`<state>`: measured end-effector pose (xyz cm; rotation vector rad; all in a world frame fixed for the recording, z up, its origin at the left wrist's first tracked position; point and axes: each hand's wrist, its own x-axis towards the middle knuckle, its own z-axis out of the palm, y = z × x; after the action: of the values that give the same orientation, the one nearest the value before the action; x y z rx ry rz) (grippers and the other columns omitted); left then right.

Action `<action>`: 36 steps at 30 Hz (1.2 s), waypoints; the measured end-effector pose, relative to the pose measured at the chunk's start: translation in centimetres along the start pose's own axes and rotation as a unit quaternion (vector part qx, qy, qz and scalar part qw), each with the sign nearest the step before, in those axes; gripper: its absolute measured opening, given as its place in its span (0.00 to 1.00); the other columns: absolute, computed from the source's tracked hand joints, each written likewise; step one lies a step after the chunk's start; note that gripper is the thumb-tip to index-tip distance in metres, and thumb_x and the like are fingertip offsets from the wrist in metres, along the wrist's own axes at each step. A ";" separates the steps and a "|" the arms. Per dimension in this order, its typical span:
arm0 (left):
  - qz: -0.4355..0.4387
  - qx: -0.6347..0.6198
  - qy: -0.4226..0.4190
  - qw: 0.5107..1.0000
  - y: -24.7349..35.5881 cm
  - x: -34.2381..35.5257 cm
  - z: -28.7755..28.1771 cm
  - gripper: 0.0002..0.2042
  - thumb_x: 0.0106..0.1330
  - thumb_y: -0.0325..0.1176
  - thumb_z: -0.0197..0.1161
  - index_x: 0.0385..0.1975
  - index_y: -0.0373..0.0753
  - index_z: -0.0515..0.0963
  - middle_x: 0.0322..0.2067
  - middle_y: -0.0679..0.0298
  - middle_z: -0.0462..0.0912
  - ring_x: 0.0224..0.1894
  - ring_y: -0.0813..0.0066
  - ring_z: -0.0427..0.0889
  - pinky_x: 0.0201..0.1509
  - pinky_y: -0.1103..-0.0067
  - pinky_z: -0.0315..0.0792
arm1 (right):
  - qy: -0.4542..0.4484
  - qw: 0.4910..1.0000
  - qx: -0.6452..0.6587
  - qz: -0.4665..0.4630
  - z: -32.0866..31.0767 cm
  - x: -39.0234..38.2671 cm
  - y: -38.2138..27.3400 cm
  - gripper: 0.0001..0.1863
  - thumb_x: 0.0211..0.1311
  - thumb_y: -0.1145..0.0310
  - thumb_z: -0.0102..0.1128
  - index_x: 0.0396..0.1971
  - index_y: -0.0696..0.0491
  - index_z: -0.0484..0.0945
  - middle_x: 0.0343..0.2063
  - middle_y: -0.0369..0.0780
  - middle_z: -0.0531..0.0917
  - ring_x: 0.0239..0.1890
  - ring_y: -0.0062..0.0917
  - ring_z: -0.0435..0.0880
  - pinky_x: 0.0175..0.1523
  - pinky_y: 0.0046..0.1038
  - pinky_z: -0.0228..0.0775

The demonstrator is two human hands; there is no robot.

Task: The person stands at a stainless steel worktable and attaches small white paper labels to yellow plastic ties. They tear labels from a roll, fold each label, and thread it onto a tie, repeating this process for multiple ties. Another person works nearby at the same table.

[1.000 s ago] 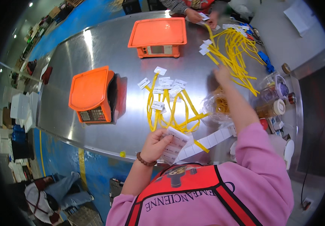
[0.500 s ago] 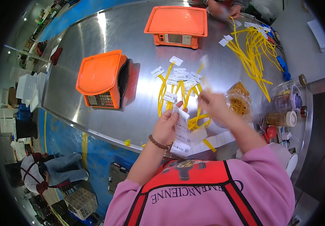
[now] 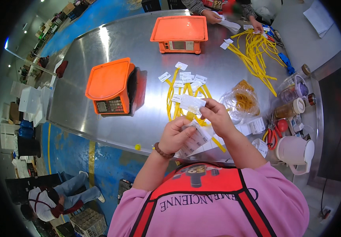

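Note:
My left hand [image 3: 173, 138] is closed on a strip of white printed labels [image 3: 196, 142] that hangs toward my apron. Just right of it, my right hand [image 3: 219, 118] pinches the edge of a single white label [image 3: 192, 103] between thumb and fingers. That label covers part of a bunch of yellow straps [image 3: 169, 100] with white tags, spread on the metal table. A yellow strap end [image 3: 219, 145] sticks out below my hands. Whether the held label touches a strap I cannot tell.
Two orange scales [image 3: 109, 81] [image 3: 180, 29] stand left and behind. A bag of rubber bands [image 3: 244, 98], red-handled scissors [image 3: 272, 136], jars [image 3: 295, 107] and a pitcher [image 3: 295, 152] line the right. Across the table, a co-worker's hands [image 3: 212, 17] handle a white strip near more yellow straps [image 3: 259, 49].
My right hand has come in nearer to the left, and the blurred label is now steady in its pinch. The view has shifted. The co-worker's hands have moved apart.

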<state>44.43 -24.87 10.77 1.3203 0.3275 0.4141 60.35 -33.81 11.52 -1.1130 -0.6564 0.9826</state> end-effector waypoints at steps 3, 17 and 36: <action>0.144 0.112 0.096 0.978 0.7 -0.3 1.0 0.04 0.56 0.27 0.61 0.25 0.35 0.75 0.41 0.59 0.71 0.42 0.75 0.70 0.45 0.80 0.65 | 0.060 0.996 -0.022 -0.056 1.1 0.0 0.1 0.08 0.57 0.70 0.56 0.32 0.60 0.74 0.26 0.34 0.78 0.29 0.13 0.75 0.36 0.16 0.68; 0.134 0.034 0.129 0.982 -0.5 -1.9 2.7 0.09 0.61 0.28 0.57 0.38 0.31 0.72 0.33 0.63 0.79 0.33 0.82 0.76 0.38 0.85 0.72 | 0.195 0.921 -0.160 -0.298 4.6 -2.6 0.6 0.06 0.60 0.71 0.52 0.33 0.58 0.70 0.21 0.31 0.73 0.23 0.10 0.68 0.28 0.14 0.61; 0.086 0.016 0.119 0.989 1.7 -1.2 3.0 0.08 0.60 0.27 0.57 0.37 0.31 0.76 0.37 0.65 0.75 0.37 0.81 0.74 0.40 0.84 0.70 | 0.084 0.935 -0.291 -0.185 2.7 -5.6 -2.5 0.08 0.56 0.74 0.50 0.34 0.62 0.75 0.27 0.45 0.79 0.28 0.28 0.79 0.34 0.23 0.69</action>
<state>44.54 -27.65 13.07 1.3369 0.4214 0.7164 56.37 -37.99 14.98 -1.4986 -1.0103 0.3611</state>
